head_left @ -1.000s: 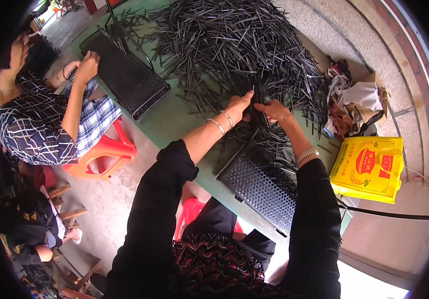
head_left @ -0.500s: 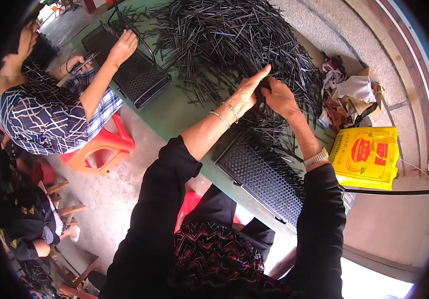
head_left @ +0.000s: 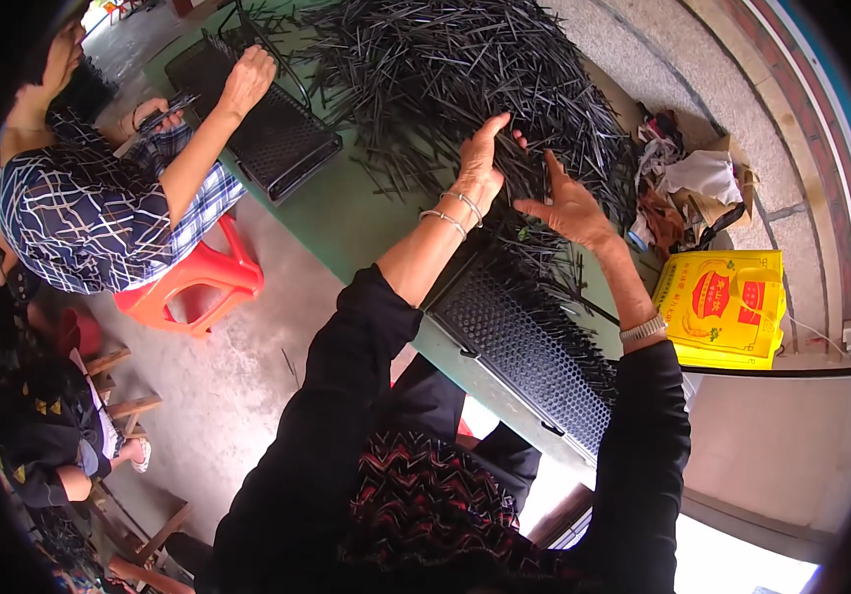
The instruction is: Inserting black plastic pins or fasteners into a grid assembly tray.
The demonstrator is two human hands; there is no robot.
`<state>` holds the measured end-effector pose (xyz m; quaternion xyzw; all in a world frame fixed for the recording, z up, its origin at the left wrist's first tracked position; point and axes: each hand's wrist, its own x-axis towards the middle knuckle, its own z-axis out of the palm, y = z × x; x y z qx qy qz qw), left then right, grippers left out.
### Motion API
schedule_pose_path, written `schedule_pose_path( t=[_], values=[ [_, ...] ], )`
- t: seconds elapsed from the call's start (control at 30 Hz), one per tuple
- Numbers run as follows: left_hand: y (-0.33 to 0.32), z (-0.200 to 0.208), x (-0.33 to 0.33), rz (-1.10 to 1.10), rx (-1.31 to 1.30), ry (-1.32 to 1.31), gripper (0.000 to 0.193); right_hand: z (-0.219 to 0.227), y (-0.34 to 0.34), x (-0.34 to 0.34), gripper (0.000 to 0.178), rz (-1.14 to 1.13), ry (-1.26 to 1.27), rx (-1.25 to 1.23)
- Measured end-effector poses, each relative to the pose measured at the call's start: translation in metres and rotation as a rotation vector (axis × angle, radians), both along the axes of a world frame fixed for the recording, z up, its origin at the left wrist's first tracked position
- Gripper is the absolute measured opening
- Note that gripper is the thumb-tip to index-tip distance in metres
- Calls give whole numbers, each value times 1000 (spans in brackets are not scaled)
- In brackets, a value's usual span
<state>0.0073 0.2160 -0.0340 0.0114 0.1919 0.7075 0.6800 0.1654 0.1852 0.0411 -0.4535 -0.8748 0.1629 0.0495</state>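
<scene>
A big heap of thin black strips (head_left: pixel 445 69) lies on the green table, and both my hands are at its near side. My left hand (head_left: pixel 483 163) is spread with the thumb raised, its fingertips partly lost among the strips. Opposite it, my right hand (head_left: pixel 574 210) has thumb and forefinger wide apart. Loose strips lie between the two palms; I see none gripped. Nearer to me sits a black perforated rack (head_left: pixel 520 342), many strips bunched along its far, right side.
To the left, another person (head_left: pixel 99 218) sits on a red plastic stool (head_left: pixel 198 287) by a second perforated rack (head_left: pixel 282 153). A yellow bag (head_left: pixel 722 309) lies at the right, below a box of crumpled scraps (head_left: pixel 708 178). The green table edge (head_left: pixel 322 252) runs diagonally.
My hands have come apart from their close hold over the strips, and their fingers have spread. The co-worker's raised hand has shifted slightly upward.
</scene>
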Motion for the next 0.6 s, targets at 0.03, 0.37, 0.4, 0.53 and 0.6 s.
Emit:
schedule_pose_path(
  t=[0.03,0.37,0.4,0.53,0.6],
  values=[
    [-1,6,4,-8,0,-2,27,-3,2,4,94,-8,-2,0],
    [-3,0,-1,40,112,-83,38,-15,-11,2,29,31,-60,114],
    [-4,-2,-2,60,94,-84,38,-17,-8,5,28,68,-81,185],
    [-4,-5,-14,128,26,-147,29,-32,2,24,22,53,-80,196],
    [-4,-11,-31,161,-3,-131,25,-44,4,35,19,121,-104,181]
  ],
)
